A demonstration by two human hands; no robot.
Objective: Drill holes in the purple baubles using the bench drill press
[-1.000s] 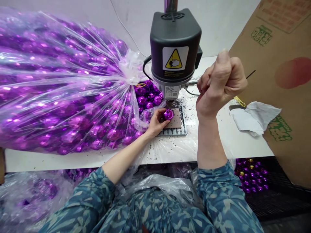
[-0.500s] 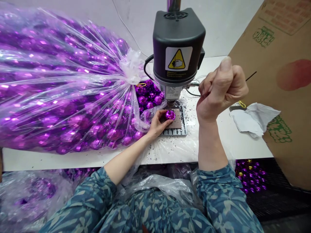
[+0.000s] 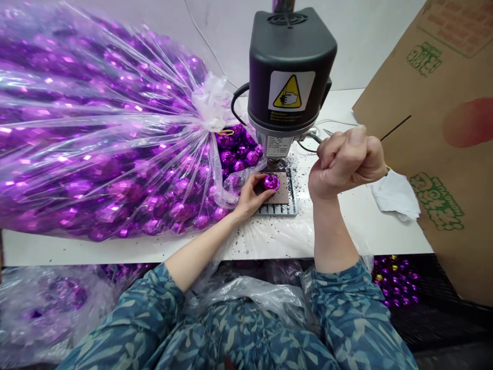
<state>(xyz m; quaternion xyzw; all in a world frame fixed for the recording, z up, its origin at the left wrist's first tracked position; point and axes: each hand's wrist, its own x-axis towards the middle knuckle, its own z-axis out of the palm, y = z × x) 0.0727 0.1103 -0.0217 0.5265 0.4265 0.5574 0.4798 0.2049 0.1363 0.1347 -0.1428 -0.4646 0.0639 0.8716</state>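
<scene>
My left hand (image 3: 252, 195) pinches a shiny purple faceted ball (image 3: 270, 182) between thumb and fingers. The ball rests on a wooden board (image 3: 283, 192) on the slotted metal base (image 3: 279, 210) of a small drill press (image 3: 292, 56). Just above the ball is the press's chuck (image 3: 273, 163); the drill tip meets the ball's top, though whether it is inside cannot be made out. My right hand (image 3: 346, 162) is closed in a fist around the drill press lever, mostly hidden by the fingers. A thin dark rod (image 3: 396, 127) shows beyond the fist.
A large clear bag (image 3: 96, 154) of purple balls fills the table's left side, with loose balls (image 3: 239, 154) beside its knot. White paper (image 3: 396, 198) and a cardboard box (image 3: 454, 139) stand at right. Dark shavings litter the white table (image 3: 265, 241). More balls (image 3: 396, 282) lie below.
My right hand has moved downward with the lever, now lower beside the drill press. My left hand stays on the ball. The view has shifted slightly.
</scene>
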